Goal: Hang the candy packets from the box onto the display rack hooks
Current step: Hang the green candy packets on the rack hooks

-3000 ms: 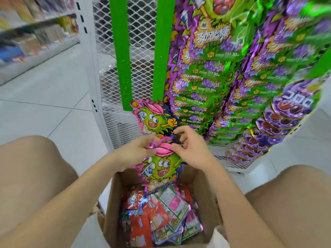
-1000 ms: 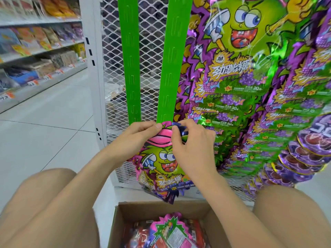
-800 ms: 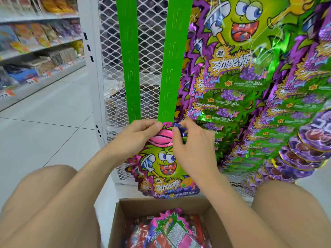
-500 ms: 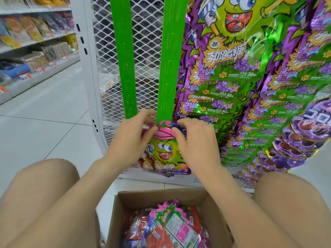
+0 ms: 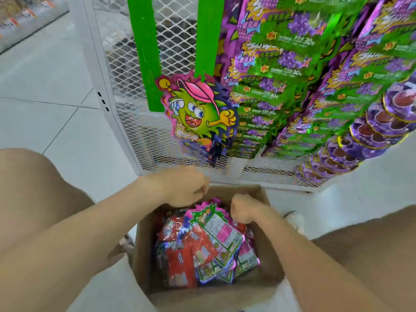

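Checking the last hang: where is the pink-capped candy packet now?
In the head view, the packet hangs at centre from the right green strip's lower end, left of the purple packets, above the box.

Bright, even shop light — foil glare, motion blur throughout, wide-angle bending at edges.

Box (image 5: pixel 144 248) set before rack (image 5: pixel 126 122), packets (image 5: pixel 202 244) piled inside, one packet (image 5: pixel 198 113) hung on strip (image 5: pixel 206 37), both hands positioned over box
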Demonstrator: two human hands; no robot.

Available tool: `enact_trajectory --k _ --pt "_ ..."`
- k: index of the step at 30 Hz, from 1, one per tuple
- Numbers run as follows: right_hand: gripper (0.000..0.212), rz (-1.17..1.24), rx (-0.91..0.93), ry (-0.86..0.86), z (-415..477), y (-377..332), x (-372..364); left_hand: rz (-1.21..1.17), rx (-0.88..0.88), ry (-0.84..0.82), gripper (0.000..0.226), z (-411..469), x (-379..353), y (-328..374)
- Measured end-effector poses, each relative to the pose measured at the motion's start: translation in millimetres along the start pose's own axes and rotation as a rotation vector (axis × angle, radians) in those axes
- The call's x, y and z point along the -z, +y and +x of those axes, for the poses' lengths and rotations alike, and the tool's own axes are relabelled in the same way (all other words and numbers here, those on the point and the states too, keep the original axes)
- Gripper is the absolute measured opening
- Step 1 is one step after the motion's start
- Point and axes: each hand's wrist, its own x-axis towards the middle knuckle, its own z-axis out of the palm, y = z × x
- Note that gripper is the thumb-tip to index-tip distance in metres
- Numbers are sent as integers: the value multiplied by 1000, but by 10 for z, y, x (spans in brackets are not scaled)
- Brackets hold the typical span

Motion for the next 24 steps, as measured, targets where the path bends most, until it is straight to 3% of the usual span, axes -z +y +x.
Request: enact_trajectory --k 3,6,8,13,16,21,24 --pt "23 139 -94 -13 373 210 -573 16 20 -89 21 97 -107 -43" --pt "73 240 -101 -37 466 114 -891 32 38 -142 24 165 -145 -70" --pt "95 260 -119 -30 462 -11 -991 38 57 -155 26 183 -159 -74" --pt "115 322 -164 99 552 -45 -1126 8 79 -236 26 166 -245 -116" --pt "93 406 -144 167 632 -8 -1103 5 83 -235 25 142 -273 -101" --pt "8 546 71 126 486 -93 -859 -52 212 -238 26 105 -330 -121" --pt "8 598 134 308 200 -184 -452 -169 334 -176 45 74 -304 -81"
